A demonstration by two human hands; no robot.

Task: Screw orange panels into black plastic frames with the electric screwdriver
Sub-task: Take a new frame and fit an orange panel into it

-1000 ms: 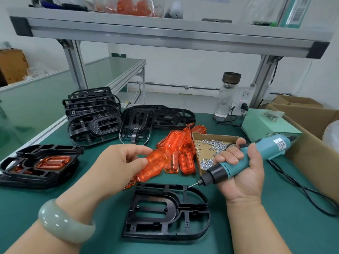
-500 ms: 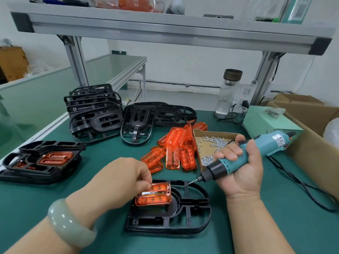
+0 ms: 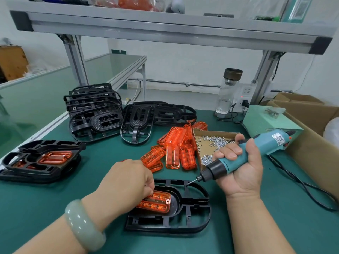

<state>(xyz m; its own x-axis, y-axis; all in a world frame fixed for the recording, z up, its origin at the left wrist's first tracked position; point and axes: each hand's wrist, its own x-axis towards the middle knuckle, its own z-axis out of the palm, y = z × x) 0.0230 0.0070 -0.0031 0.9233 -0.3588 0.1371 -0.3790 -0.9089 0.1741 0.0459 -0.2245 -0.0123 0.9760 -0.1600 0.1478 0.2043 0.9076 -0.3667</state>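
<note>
A black plastic frame (image 3: 190, 217) lies flat on the green mat in front of me. An orange panel (image 3: 156, 202) sits in the frame's left recess. My left hand (image 3: 126, 182) covers the panel's left end, its fingertips curled onto the panel's top edge. My right hand (image 3: 242, 167) grips the teal electric screwdriver (image 3: 244, 154). The screwdriver's bit hovers just above the frame's upper rim, right of the panel.
Loose orange panels (image 3: 176, 149) lie behind the frame, beside a cardboard tray of screws (image 3: 214, 142). Empty black frames (image 3: 95, 114) are stacked at the back left. Frames with panels fitted (image 3: 42, 158) sit at the left. A cardboard box (image 3: 311, 143) and the screwdriver's cord (image 3: 302, 184) occupy the right.
My left hand carried an orange panel from above the pile down into the frame's recess and now holds it seated there. The screwdriver stayed almost still.
</note>
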